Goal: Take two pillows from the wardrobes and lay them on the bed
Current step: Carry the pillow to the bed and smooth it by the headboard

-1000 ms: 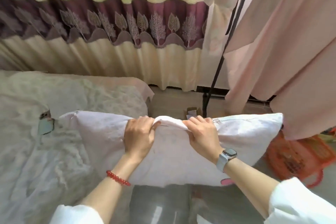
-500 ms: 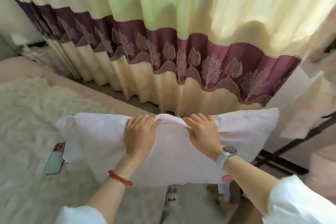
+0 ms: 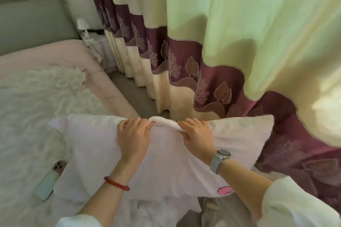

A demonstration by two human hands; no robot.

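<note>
A pale pink pillow hangs in front of me, held by its top edge with both hands. My left hand, with a red bead bracelet on the wrist, grips the edge left of centre. My right hand, with a watch on the wrist, grips it right of centre. The fabric bunches up between the two hands. The pillow's left part is over the bed's right side, its right part over the floor by the curtain. The bed has a white fluffy cover and a pink edge.
A phone in a pastel case lies on the bed, just left of the pillow's lower corner. A green, cream and purple curtain hangs close on the right. A grey padded headboard stands at the far left.
My view has swung left from the clothes rack and pink hanging cloth toward the head of the bed. The pillow stays gripped in both hands the same way and now overlaps the bed.
</note>
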